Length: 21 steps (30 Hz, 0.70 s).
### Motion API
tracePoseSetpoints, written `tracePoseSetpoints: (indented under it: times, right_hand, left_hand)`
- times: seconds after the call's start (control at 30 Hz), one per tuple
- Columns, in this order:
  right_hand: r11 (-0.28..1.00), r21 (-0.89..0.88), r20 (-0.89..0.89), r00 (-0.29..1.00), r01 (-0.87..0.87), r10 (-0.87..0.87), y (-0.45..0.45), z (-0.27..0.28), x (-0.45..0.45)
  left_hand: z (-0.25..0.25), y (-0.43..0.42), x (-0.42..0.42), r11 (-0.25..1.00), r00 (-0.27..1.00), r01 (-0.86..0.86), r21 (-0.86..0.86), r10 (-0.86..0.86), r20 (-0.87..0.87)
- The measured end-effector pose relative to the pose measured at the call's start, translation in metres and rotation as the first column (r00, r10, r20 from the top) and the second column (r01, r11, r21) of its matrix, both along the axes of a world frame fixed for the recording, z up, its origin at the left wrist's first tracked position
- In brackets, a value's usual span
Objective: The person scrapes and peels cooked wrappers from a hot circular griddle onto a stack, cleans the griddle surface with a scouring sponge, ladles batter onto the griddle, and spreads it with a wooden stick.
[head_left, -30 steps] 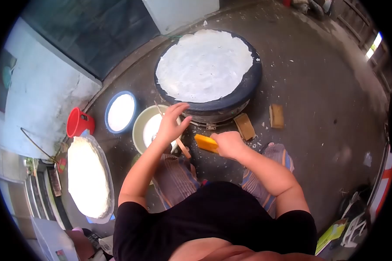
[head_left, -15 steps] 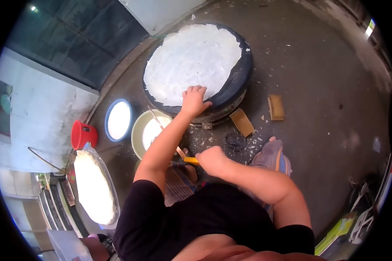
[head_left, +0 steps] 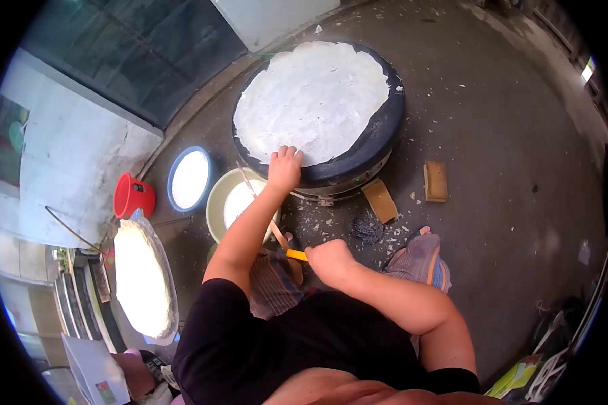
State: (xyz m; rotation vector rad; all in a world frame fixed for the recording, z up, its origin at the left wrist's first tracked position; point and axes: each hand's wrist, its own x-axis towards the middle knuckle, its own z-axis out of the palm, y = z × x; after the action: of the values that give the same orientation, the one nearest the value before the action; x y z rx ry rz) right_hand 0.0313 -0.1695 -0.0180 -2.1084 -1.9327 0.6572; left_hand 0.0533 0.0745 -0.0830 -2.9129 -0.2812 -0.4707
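A thin white sheet (head_left: pixel 314 98) lies over most of a round black griddle (head_left: pixel 378 145). My left hand (head_left: pixel 285 169) is at the sheet's near edge, its fingers bent together and closed on that edge; the thumb is mostly hidden. Below and to the right, my right hand (head_left: pixel 332 262) grips a yellow scraper (head_left: pixel 296 254), held low in front of my body, away from the griddle. A cream bowl (head_left: pixel 214 210) of white liquid stands left of my left forearm, with a wooden stick (head_left: pixel 275 231) leaning across it.
Left of the bowl are a blue-rimmed basin (head_left: pixel 171 191) with white contents, a red bucket (head_left: pixel 134 197) and a tray with a pale, thick pile (head_left: pixel 140 280). Two brown blocks (head_left: pixel 380 201), (head_left: pixel 435 182) and white scraps lie on the floor to the right.
My left hand has moved from above the bowl onto the griddle, then back to the sheet's near edge. My right hand has drawn the yellow scraper down toward my body.
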Motion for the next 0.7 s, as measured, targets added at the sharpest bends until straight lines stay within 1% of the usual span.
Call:
tracePoseSetpoints:
  times: [0.17,0.27,0.33,0.37,0.43,0.47,0.53,0.57,0.63,0.67,0.7]
  right_hand:
    - [1.0,0.006,0.014,1.0,-0.021,0.021,-0.001,0.003,0.0]
    - [1.0,0.013,0.006,1.0,-0.016,0.016,-0.001,-0.001,-0.002]
    - [0.999,0.032,0.01,1.0,-0.012,0.012,0.0,-0.006,-0.002]
    - [0.999,0.032,0.023,1.0,-0.007,0.006,0.0,-0.008,-0.003]
    - [1.0,0.029,0.031,1.0,-0.002,0.002,0.0,-0.009,-0.004]
    - [1.0,0.025,0.042,0.999,-0.006,0.005,0.001,-0.006,-0.003]
    - [1.0,0.022,0.053,0.999,-0.011,0.009,0.003,-0.006,-0.003]
    - [1.0,0.017,0.053,0.999,-0.011,0.01,0.003,-0.006,-0.003]
    - [1.0,0.012,0.053,0.999,-0.013,0.013,0.005,-0.008,-0.003]
    - [1.0,0.007,0.048,0.999,-0.007,0.007,0.005,-0.008,-0.003]
    - [1.0,0.003,0.043,0.999,-0.001,0.001,0.006,-0.008,-0.002]
  left_hand:
    - [-0.004,0.009,-0.008,0.999,0.999,-0.032,0.012,0.032,0.019]
    - [-0.011,0.017,-0.01,1.0,0.997,-0.01,-0.017,0.011,0.072]
    - [-0.015,0.023,-0.009,0.991,0.996,-0.035,-0.129,0.046,0.08]
    - [-0.018,0.025,-0.007,0.991,0.996,-0.035,-0.13,0.046,0.079]
    - [-0.018,0.028,-0.002,0.971,0.986,-0.12,-0.209,0.141,0.089]
    - [-0.016,0.031,0.001,0.97,0.986,-0.121,-0.21,0.142,0.087]
    - [0.0,0.034,0.011,0.894,0.967,-0.19,-0.406,0.242,0.08]
    - [0.007,0.037,0.017,0.893,0.966,-0.192,-0.407,0.245,0.08]
    - [0.021,0.045,0.031,0.88,0.952,-0.163,-0.445,0.259,0.164]
    - [0.028,0.049,0.037,0.88,0.951,-0.164,-0.446,0.26,0.164]
    - [0.036,0.052,0.044,0.899,0.952,-0.126,-0.419,0.229,0.204]
